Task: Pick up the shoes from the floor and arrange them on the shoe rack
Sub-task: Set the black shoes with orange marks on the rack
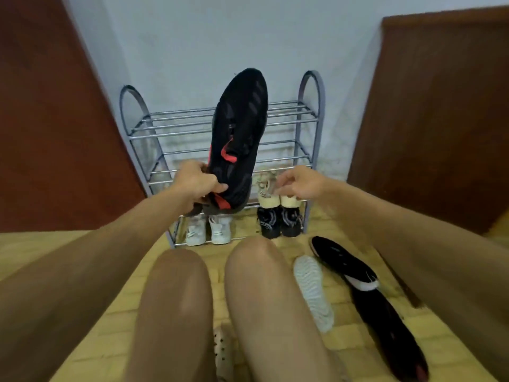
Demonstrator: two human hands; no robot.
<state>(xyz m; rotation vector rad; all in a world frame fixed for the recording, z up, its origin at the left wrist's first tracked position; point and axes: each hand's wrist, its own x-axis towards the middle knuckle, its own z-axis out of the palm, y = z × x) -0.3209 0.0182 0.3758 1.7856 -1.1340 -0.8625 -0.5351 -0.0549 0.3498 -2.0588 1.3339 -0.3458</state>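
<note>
Black sneaker (pixel 238 139), heel gripped by curled left hand (pixel 197 186) fingers, points toe-first at shoe rack (pixel 292 107); right hand (pixel 300 184) pinches cream pair (pixel 268 199), presumably making room.

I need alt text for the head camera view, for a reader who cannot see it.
The left hand holds a black and red sneaker toe-up before a grey shoe rack, while the right hand touches a cream pair on a lower shelf. A black shoe and an upturned white shoe lie on the floor.
</note>
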